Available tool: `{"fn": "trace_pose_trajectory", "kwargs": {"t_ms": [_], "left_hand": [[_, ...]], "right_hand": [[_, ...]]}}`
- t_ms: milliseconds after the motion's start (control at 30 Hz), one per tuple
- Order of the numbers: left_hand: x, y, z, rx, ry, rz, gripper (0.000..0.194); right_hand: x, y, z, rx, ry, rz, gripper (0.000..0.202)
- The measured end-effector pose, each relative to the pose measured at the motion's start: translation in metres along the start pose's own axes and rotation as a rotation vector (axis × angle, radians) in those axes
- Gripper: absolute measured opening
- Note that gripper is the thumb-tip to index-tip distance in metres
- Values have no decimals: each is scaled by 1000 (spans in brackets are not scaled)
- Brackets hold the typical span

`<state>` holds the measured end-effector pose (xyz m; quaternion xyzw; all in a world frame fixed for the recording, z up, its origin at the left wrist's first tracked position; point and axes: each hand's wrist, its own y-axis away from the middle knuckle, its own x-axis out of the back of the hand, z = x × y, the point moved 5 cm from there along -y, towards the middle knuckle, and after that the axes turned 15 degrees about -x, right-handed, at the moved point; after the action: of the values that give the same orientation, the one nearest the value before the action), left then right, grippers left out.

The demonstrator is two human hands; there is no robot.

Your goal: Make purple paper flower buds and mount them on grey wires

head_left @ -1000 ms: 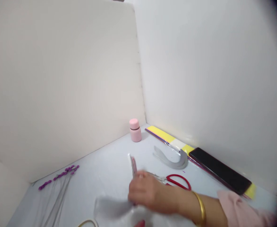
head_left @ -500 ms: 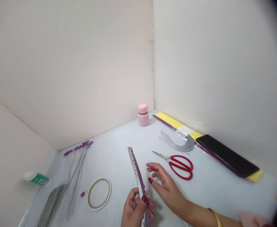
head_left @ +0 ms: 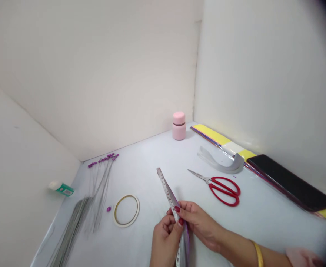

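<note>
My left hand point(head_left: 165, 239) is closed around the lower part of a long, narrow patterned strip point(head_left: 165, 187), pale with small dark marks. A purple-edged layer runs along the strip's right side. With thumb and fingers, my right hand point(head_left: 200, 222) pinches the same strip just above the left thumb. The strip's upper end tilts away to the left and its lower end runs out of view. Red-handled scissors point(head_left: 225, 190) lie to the right of the hands, blades slightly apart. To the left is a roll of white tape point(head_left: 137, 213) with a small purple bud point(head_left: 109, 209) beside it.
Wire stems point(head_left: 75, 226) and purple-tipped stems point(head_left: 104, 185) lie at left, near a green-and-white tube point(head_left: 65, 190). A pink jar point(head_left: 179, 131) stands at the back corner. On the right are a curled grey strip point(head_left: 224, 167), yellow paper strips point(head_left: 211, 135) and a black phone point(head_left: 290, 181).
My right hand, open and apart from the strip before, has moved left and closed on it. My left hand still grips the strip. The whole view has shifted slightly.
</note>
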<state>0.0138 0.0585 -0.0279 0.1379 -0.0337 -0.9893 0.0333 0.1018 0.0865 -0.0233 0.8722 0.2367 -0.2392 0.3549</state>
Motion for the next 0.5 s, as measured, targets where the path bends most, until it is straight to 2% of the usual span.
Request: {"fn": "trace_pose_trajectory", "kwargs": {"t_ms": [133,300,500], "left_hand": [[9,-1,6,-13,-66,67,32],[10,-1,7,26,-57,49,38],[9,0,6,45,-28,23,36]], "right_hand": [[0,1,-3,22,-51,16,22],[2,-1,1,7,-78,10,25],[2,-2,1,5,-86,12,28]]}}
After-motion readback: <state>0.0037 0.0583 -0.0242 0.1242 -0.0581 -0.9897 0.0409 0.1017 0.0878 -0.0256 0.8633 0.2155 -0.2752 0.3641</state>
